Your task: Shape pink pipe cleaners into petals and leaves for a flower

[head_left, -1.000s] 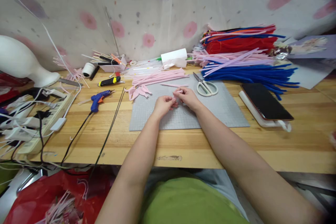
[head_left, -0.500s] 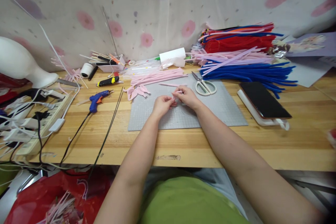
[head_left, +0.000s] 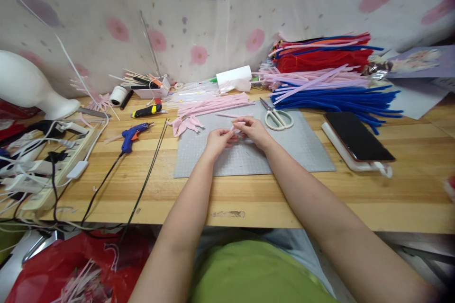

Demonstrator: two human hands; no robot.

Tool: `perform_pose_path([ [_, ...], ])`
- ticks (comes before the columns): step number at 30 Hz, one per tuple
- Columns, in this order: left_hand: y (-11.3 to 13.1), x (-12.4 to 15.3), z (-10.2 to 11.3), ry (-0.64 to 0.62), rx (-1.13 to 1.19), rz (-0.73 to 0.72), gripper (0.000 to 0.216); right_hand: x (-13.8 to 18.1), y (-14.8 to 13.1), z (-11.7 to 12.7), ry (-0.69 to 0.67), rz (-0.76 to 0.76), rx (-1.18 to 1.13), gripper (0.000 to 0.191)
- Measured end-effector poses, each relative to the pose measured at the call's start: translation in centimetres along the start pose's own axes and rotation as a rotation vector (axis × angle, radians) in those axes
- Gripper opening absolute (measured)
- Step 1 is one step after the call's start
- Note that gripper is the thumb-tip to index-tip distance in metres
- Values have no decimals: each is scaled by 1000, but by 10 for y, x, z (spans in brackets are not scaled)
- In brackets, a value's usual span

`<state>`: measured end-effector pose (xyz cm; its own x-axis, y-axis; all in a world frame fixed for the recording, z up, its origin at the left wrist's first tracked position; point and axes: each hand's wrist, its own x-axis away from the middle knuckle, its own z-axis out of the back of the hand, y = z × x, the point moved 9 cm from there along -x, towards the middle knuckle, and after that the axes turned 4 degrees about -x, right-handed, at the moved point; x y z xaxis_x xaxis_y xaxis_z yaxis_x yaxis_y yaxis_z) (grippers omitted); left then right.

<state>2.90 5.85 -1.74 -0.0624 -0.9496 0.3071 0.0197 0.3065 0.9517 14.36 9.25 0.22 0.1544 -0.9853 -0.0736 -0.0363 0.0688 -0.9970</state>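
Over the grey cutting mat (head_left: 295, 156), my left hand (head_left: 221, 141) and my right hand (head_left: 251, 130) are closed close together on a small piece of pink pipe cleaner (head_left: 237, 127). Its exact shape is mostly hidden by my fingers. A single pink pipe cleaner (head_left: 227, 115) lies on the mat just beyond my hands. To the left, pink petal shapes (head_left: 185, 125) rest at the mat's upper left corner. Behind them is a bundle of pink pipe cleaners (head_left: 215, 103). Scissors (head_left: 276, 117) with white handles lie on the mat to the right of my right hand.
At left are a blue glue gun (head_left: 132, 138), a yellow and black cutter (head_left: 146, 111), thin dark rods (head_left: 149, 175) and a cable-filled power strip (head_left: 59, 175). Blue pipe cleaners (head_left: 337, 99) are piled at back right, near a phone (head_left: 359, 136). A red bag (head_left: 42, 265) hangs below the table edge.
My fingers have shifted slightly around the pink piece, and a little more of it shows between them. Other things on the table stay in place.
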Motion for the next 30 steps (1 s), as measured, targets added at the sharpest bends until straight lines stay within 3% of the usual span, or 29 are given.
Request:
perform_pose_path([
  [4,-1,-1,5,30,67,19,12,1,2,-1,31,-26,-60,38],
  [11,0,0,-2,-50,24,4,23,-1,0,5,117,63,9,24],
  [18,1,1,6,15,99,18,18,3,4,-12,-64,-45,-87,28],
  [26,6,-1,11,111,100,-45,13,3,2,-14,-81,19,53,23],
  [30,2,-2,10,103,85,-17,11,3,1,-14,-62,71,114,19],
])
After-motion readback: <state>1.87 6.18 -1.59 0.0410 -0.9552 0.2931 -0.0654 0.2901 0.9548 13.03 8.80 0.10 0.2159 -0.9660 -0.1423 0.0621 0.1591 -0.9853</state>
